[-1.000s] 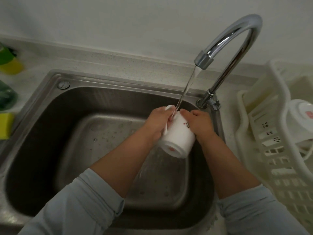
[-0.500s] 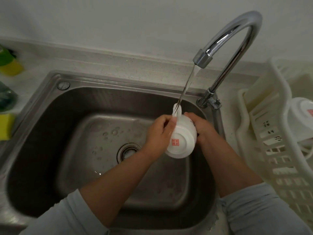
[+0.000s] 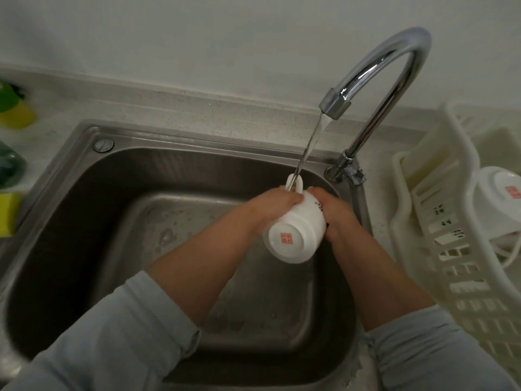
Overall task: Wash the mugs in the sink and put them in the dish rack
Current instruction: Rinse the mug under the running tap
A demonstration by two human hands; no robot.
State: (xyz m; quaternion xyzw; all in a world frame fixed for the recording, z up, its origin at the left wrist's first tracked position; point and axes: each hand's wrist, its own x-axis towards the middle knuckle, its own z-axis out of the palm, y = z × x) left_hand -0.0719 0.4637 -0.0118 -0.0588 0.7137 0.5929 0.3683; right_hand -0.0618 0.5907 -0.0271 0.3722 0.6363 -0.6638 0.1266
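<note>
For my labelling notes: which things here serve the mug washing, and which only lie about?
In the job: white ceramic mug, left hand, right hand, curved chrome tap, steel sink, cream plastic dish rack, second white mug.
Lying about: yellow block, dark green object.

A yellow sponge [image 3: 8,214] and a green bottle [image 3: 10,168] sit on the speckled countertop [image 3: 197,117] at left.
</note>
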